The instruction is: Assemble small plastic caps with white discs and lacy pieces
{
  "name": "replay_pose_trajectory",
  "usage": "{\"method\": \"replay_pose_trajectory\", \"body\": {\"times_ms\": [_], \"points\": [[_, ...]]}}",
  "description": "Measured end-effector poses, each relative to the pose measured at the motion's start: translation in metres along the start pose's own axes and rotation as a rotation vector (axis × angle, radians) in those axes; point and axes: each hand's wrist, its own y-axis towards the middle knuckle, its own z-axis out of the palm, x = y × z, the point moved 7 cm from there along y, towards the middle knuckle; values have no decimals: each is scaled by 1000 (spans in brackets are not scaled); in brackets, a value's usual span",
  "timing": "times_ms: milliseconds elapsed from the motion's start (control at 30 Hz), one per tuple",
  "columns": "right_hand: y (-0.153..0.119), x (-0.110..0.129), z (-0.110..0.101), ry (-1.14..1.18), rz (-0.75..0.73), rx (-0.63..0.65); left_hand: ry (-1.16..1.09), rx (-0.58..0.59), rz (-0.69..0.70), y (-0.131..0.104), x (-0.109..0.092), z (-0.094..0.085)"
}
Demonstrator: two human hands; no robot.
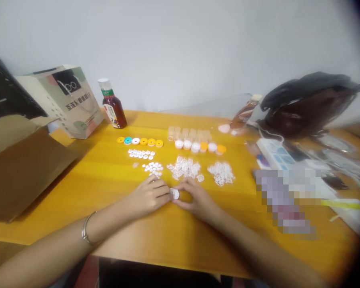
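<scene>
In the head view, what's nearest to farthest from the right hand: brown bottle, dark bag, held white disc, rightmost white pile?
1. Held white disc: touching the right hand.
2. Rightmost white pile: just beyond, rightward.
3. Brown bottle: right, farther back.
4. Dark bag: farther right.

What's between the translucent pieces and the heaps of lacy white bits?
A row of round white and orange pieces lies between the translucent pieces and the lacy heaps, in the head view.

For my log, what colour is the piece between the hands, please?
The small piece is white; the head view shows it.
</scene>
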Motion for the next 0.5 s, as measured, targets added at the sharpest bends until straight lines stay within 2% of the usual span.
{"method": "replay_pose_trajectory", "body": {"times_ms": [200, 333, 500], "points": [[-1, -1, 0, 13, 3, -2, -209, -150, -109, -7, 16, -5], [0, -1, 0, 3, 21, 4, -299, -61, -146, -11, 27, -1], [0, -1, 0, 5, 25, -7, -335, 55, -150, -9, 26, 2]]}}
